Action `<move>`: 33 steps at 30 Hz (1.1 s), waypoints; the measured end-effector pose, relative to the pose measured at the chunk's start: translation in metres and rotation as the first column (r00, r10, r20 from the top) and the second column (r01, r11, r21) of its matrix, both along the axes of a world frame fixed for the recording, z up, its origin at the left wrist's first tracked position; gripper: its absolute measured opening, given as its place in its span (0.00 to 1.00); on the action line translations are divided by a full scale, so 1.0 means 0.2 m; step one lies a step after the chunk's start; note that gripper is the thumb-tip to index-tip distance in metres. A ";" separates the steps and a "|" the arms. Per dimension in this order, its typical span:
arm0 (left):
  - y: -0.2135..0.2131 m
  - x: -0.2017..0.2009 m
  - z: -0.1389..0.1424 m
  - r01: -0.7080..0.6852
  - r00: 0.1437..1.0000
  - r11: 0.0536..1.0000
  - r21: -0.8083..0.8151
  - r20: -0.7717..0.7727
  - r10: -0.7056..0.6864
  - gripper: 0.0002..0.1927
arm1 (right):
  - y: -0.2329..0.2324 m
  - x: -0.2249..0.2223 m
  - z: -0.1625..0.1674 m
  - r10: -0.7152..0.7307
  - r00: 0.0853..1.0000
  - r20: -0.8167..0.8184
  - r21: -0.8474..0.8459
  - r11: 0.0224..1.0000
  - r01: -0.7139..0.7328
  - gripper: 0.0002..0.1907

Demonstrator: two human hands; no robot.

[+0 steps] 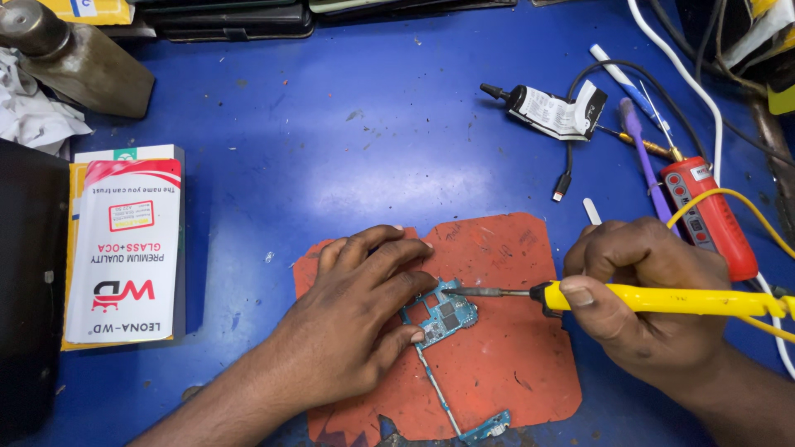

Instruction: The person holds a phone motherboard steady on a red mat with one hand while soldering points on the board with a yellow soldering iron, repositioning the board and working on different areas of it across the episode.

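Board [443,314], small, teal, chip-studded

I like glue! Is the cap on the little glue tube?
On. The glue tube lies flat on the blue table, black pointed cap on its nozzle.

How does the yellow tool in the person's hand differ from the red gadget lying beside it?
The yellow soldering iron is slim and held in the right hand, its tip touching the circuit board; the red gadget is thicker and lies unheld on the blue table. The iron lies nearly level across the view; the gadget slants. The gadget shows buttons; the iron looks plain. Both have pointed metal tips.
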State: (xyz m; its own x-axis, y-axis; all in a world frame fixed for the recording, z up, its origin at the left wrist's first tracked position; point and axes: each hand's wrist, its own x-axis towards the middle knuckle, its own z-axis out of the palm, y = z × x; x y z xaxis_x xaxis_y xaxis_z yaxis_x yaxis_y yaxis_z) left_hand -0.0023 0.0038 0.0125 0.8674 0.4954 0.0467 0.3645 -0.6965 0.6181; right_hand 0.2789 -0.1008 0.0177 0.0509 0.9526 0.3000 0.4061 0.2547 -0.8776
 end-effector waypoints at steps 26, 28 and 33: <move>0.00 0.00 0.00 -0.003 1.000 1.000 0.005 0.004 0.003 0.24 | 0.01 -0.01 0.01 0.033 0.999 0.026 0.052 0.998 -0.035 0.10; 0.00 0.00 0.00 -0.003 1.000 1.000 -0.003 -0.003 0.003 0.24 | 0.01 -0.01 0.02 0.029 0.999 0.038 0.049 0.998 -0.031 0.11; 0.00 0.00 0.00 -0.004 1.000 1.000 -0.017 0.001 0.004 0.24 | 0.01 -0.01 0.01 0.022 0.999 0.033 0.045 0.999 -0.024 0.10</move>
